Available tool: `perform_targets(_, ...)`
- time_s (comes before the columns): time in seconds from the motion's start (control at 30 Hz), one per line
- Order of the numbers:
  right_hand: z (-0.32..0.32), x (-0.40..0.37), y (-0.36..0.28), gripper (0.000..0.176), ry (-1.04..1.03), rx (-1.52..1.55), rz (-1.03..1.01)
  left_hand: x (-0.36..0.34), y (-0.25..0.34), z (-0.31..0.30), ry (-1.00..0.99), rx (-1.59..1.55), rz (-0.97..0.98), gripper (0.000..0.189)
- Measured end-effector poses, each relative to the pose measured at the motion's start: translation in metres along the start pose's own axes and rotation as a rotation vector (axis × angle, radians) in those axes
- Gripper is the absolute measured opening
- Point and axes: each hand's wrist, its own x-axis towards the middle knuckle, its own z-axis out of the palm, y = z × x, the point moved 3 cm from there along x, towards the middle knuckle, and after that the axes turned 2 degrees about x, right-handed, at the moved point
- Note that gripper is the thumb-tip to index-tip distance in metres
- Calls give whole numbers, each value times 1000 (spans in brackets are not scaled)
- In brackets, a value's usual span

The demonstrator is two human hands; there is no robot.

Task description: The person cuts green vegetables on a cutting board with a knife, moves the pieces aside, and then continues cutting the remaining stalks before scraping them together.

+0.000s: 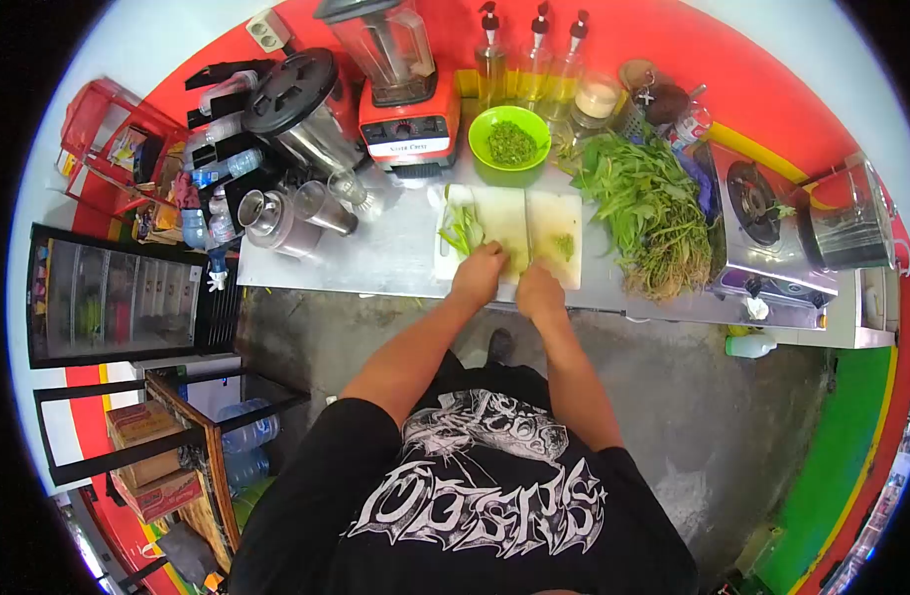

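A white cutting board (566,270) lies on the metal counter in front of me. My left hand (483,270) is closed on the lower end of a bunch of pale green stalks (461,228) at the board's left side. My right hand (541,292) grips a knife (527,226) at the board's front edge, its blade pointing away from me. Right of the blade sits a small pile of chopped greens (564,245). Behind the board stands a lime green bowl (522,178) holding more chopped greens. My fingers partly hide the stalks and the knife handle.
A large heap of leafy greens with roots (653,213) spreads right of the board, beside a gas stove (757,213). Farther back are a red blender (409,134) and several pump bottles (534,64). Metal shakers (276,223) stand at the counter's left.
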Motion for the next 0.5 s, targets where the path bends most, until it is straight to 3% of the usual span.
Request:
perform_targets(0.03,5,-1,0,31,4,5,-7,-1,1,-1,4,4,4,28)
perform_targets(0.5,12,-18,-3,34,45,123,77,-4,-2,3,58,-10,53,28)
